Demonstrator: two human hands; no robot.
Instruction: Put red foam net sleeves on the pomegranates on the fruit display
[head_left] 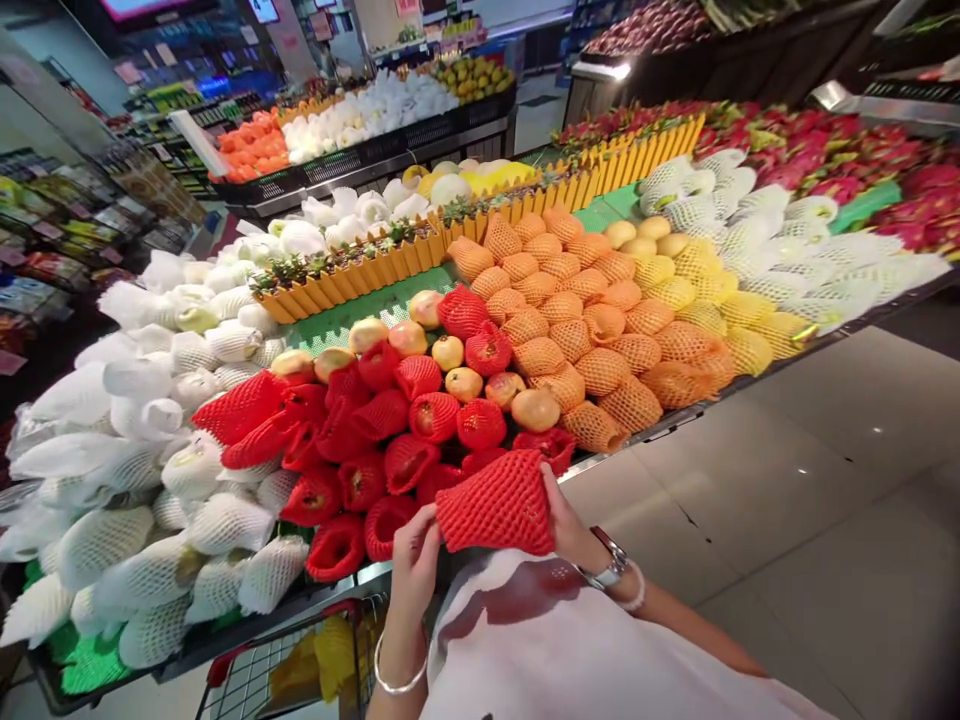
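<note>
A red foam net sleeve (496,503) is stretched between my two hands, just in front of the display's near edge. My left hand (415,565) pinches its left end between thumb and fingers. At the other end my right hand (564,520) grips the sleeve, its fingers partly hidden behind the net. Whether a fruit sits inside cannot be seen. Right behind lie pomegranates in red net sleeves (433,416), with several bare pomegranates (535,409) among them. Loose red sleeves (251,412) are heaped to the left of these.
White-netted fruit (217,525) fills the left side. Orange-netted fruit (570,340), yellow-netted fruit (746,310) and dragon fruit (806,150) spread to the right. A small orange fence (375,270) crosses behind. Below my left arm stands a shopping cart (251,665); tiled floor (787,500) lies right.
</note>
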